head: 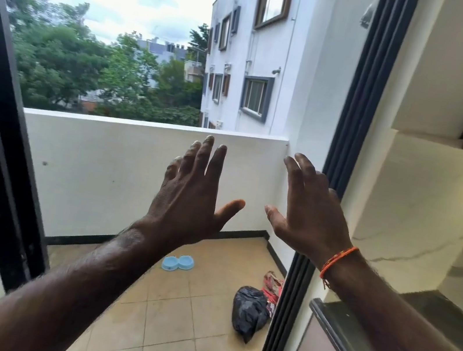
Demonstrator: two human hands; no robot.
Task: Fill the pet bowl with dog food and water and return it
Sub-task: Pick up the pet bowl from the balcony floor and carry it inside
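A light blue double pet bowl point(178, 262) lies on the tan tiled balcony floor near the parapet wall, and both of its wells look empty. A red printed bag point(272, 286), possibly the dog food, lies by the right wall. My left hand point(189, 199) and my right hand point(306, 215) are raised in front of me with fingers spread, backs toward the camera, holding nothing. Both hands are well above and short of the bowl. An orange thread band circles my right wrist.
A knotted black plastic bag point(250, 311) sits on the tiles in front of the red bag. Black sliding door frames point(3, 155) stand left and right point(295, 278) of the opening. A dark counter edge point(349, 342) runs along the right. The white parapet point(134, 165) closes the balcony.
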